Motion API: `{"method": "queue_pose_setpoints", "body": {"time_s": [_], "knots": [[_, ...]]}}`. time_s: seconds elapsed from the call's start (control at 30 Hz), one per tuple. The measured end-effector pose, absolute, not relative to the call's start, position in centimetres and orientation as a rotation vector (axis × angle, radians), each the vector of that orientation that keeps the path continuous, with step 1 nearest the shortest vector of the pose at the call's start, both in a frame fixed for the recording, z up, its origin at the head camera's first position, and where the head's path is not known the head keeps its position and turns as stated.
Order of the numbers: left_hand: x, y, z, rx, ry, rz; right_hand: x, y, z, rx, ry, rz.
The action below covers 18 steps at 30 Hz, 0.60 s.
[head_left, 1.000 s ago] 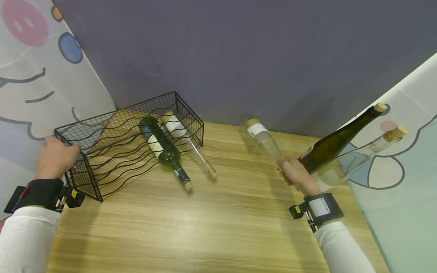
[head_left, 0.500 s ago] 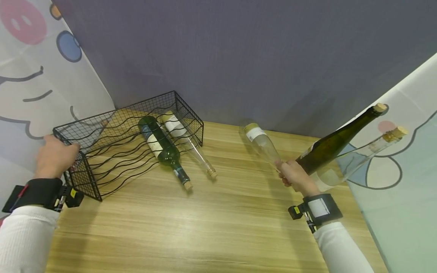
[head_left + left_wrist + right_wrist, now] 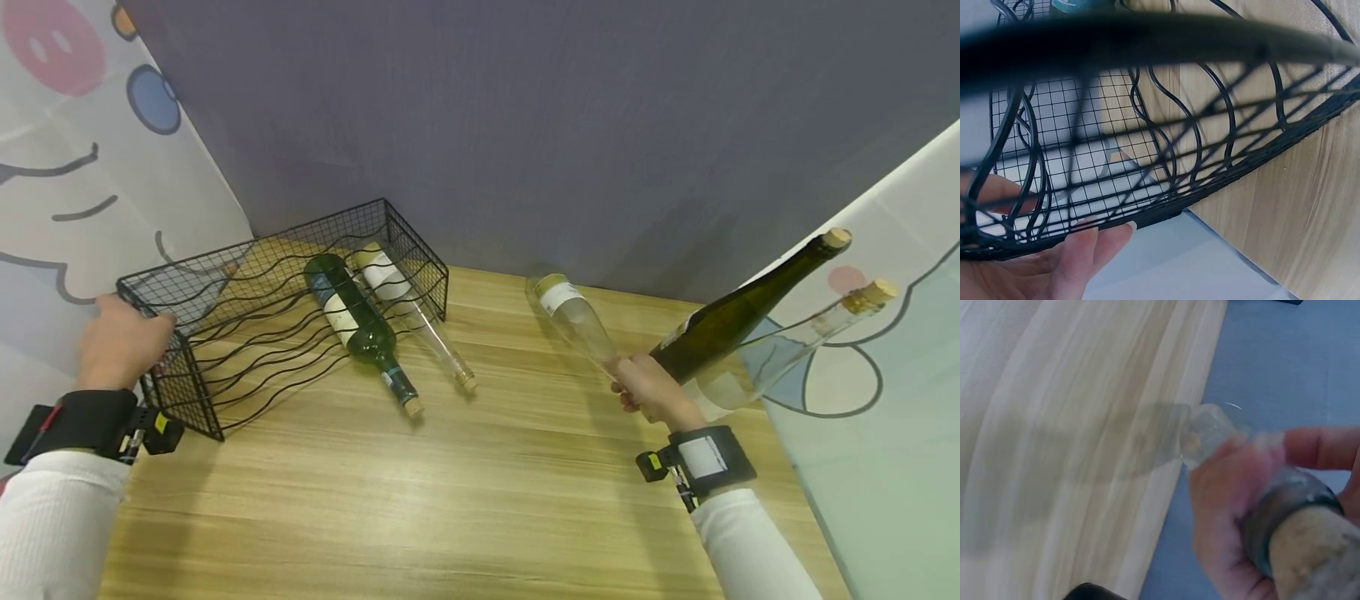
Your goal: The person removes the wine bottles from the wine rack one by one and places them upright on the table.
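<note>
My left hand (image 3: 126, 343) grips the top edge of a black wire wine rack (image 3: 420, 262) at its left end. In the left wrist view its fingers (image 3: 1082, 250) curl round the mesh. My right hand (image 3: 651, 387) holds a clear glass bottle (image 3: 581, 321) by the neck, its base pointing away to the upper left. The bottle has a white label and a gold band near the base. In the right wrist view its cork (image 3: 1307, 550) sticks out of the hand toward the camera. I cannot tell whether the base touches the table.
In the rack lie a dark green wine bottle (image 3: 360, 329) and a clear bottle (image 3: 416, 321), necks toward me. A green bottle (image 3: 738, 312) and a clear corked bottle (image 3: 780, 358) stand right of my right hand. A grey wall (image 3: 525, 142) borders the wooden table (image 3: 420, 508).
The clear bottle in my right hand has shifted slightly left, its base a little nearer to me. My left hand and the rack look unchanged.
</note>
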State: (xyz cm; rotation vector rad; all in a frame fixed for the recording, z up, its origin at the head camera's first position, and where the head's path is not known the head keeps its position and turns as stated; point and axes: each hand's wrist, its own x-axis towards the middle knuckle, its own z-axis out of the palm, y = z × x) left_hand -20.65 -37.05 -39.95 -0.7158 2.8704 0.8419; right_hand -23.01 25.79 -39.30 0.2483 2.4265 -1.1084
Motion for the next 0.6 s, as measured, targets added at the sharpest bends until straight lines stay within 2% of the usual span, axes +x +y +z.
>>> {"method": "queue_pose_setpoints", "body": {"time_s": [0.27, 0.6], "knots": [[-20.8, -37.1, -39.9, -0.723, 2.870, 0.827, -22.3, 25.2, -38.1, 0.101, 2.266, -1.046], [-20.6, -36.9, -39.6, -0.692, 2.885, 0.828, -21.9, 25.4, -35.9, 0.023, 2.431, -1.044]]}}
